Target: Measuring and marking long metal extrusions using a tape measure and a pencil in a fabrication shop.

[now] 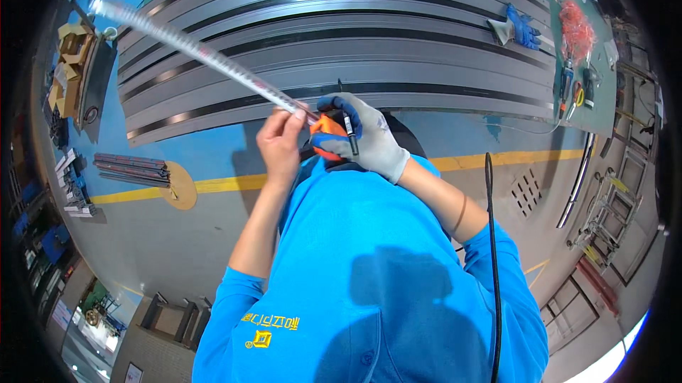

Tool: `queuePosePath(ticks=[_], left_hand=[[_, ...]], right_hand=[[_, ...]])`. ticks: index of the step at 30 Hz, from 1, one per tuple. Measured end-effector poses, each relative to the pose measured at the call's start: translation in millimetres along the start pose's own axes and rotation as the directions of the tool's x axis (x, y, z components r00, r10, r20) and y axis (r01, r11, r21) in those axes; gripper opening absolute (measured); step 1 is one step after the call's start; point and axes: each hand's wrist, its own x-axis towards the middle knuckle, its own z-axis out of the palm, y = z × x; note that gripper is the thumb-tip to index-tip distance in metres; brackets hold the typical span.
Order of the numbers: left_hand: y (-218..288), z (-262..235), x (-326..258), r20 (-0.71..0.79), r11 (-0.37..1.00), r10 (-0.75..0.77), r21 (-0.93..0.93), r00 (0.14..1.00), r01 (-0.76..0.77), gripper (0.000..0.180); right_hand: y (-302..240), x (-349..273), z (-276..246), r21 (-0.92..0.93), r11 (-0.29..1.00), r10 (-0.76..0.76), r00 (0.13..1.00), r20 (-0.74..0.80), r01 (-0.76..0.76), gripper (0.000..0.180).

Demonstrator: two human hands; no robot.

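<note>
Orange shows between the fingers of your gloved right hand (pixel 373 138), which closes around a tape measure case (pixel 328 129) and also keeps a black marker (pixel 351 134) held upright across the fingers. Your bare left hand (pixel 281 138) pinches the tape blade (pixel 206 55) just beside the case, thumb and fingers shut on it. Both hands are in front of your waist, at the near side of the worktable (pixel 604 107). A long run of blade is drawn out and slants up to the left, crossing in front of the grey metal panels (pixel 334 63); its far end is blurred, and you cannot tell from this view whether it touches them. So the drawing-out is done, while lining the blade up along a panel edge looks undone, as the blade lies slantwise to the strips. Marking, if you mean the marker for that, seems left too: it is in your grip, well away from any surface, and pen marks would be too small to tell. The panels lie side by side. Near their right end rest a blue glove (pixel 524 26) and, farther out, scissors (pixel 579 95); off to your left, dark bars (pixel 131 168) lie bundled on the floor.
</note>
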Motion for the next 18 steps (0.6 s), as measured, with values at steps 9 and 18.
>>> queuePosePath(ticks=[9, 18], left_hand=[[-17, -12, -23, 0.179, 0.762, -0.212, -0.586, 0.961, 0.277, 0.019], [-20, -21, -23, 0.14, 0.82, -0.264, -0.489, 0.954, 0.298, 0.024]], right_hand=[[100, 25, -39, 0.305, 0.932, 0.295, 0.903, -0.313, -0.199, 0.033], [145, 29, -30, -0.297, 0.946, 0.011, 0.928, -0.372, -0.131, 0.024]])
